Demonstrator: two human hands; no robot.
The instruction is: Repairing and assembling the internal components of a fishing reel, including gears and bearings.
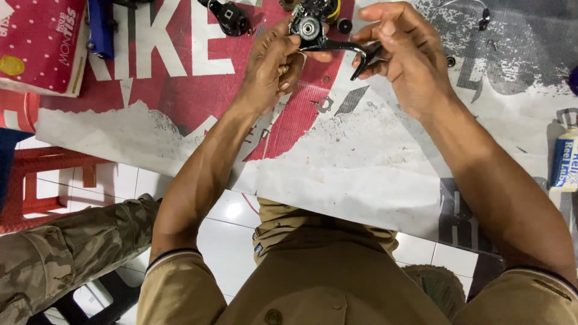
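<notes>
Hands (274, 60) (403, 54) w/ reel body (310, 24), mid-mat (361, 162)

Single head-worn camera, aimed steeply down over the person's own forearms at the worn printed mat (361, 162) on the work surface; close range, lap and tiled floor (232, 241) filling the lower frame

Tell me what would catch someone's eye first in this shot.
Top centre, the left hand holds a small black mechanical part while the right hand grips its black crank handle. Both work over a worn red, white and grey printed mat. A red polka-dot tissue box sits top left.
</notes>
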